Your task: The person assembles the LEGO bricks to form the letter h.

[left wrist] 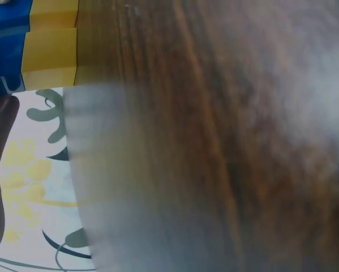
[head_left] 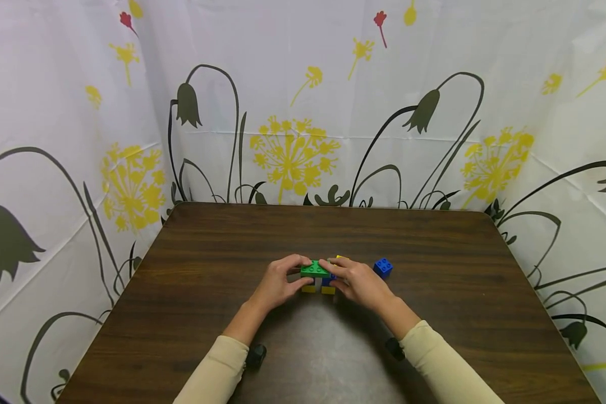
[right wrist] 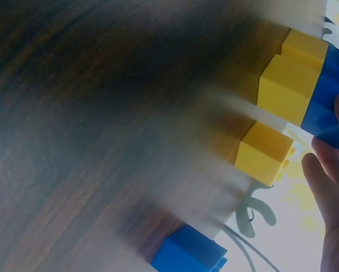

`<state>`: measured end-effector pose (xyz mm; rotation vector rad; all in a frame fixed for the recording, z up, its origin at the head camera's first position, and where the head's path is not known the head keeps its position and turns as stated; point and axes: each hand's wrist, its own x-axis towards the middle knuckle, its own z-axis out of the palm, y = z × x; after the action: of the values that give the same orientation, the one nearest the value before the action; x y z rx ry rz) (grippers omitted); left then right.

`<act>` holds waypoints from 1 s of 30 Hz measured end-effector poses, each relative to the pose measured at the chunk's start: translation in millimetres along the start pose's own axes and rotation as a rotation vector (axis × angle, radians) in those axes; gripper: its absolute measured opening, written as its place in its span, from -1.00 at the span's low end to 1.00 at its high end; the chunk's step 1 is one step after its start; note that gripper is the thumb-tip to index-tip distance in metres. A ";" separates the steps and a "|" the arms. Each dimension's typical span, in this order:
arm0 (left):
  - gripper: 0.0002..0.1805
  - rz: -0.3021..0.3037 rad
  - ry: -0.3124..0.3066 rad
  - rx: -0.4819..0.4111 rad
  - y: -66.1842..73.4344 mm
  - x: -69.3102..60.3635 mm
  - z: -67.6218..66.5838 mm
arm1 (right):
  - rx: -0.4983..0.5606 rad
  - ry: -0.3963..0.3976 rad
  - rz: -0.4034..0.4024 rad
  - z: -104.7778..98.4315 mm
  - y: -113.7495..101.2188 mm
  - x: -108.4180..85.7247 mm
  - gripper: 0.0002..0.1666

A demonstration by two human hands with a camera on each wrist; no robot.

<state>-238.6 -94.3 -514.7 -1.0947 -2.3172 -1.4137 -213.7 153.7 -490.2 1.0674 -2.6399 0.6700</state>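
Observation:
A green brick (head_left: 314, 269) lies across two short columns, a blue brick over a yellow brick in each. My left hand (head_left: 278, 280) pinches the green brick's left end, with the thumb on the near side and fingers behind. At the other end my right hand (head_left: 361, 282) grips the green brick, its thumb low beside a blue brick (head_left: 328, 280). In the right wrist view the fingers lie against the blue brick (right wrist: 327, 96) above a yellow one (right wrist: 291, 88). The left wrist view shows blue (left wrist: 6, 56) over yellow (left wrist: 50, 56), the green brick out of sight.
A loose blue brick (head_left: 382, 267) sits to the right of the right hand. A loose yellow brick (right wrist: 264, 153) stands behind that hand, mostly hidden in the head view. The dark wooden table (head_left: 222, 230) ends at a flowered curtain (head_left: 293, 56).

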 end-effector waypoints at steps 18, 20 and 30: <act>-0.70 0.003 0.028 -0.047 -2.8 -2.0 0.5 | 0.008 0.030 -0.002 4.3 -1.3 0.0 -0.27; -0.71 -0.001 0.026 -0.049 -3.3 -1.6 0.3 | 0.010 0.034 -0.002 4.0 -1.9 0.2 -0.28; -0.63 -0.106 0.032 -0.118 -5.5 -1.4 4.8 | 0.020 0.042 0.022 6.4 -2.3 -3.7 -0.26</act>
<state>-240.5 -92.4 -521.6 -0.9840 -2.3266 -1.6133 -209.7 151.3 -496.4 1.0201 -2.6179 0.7166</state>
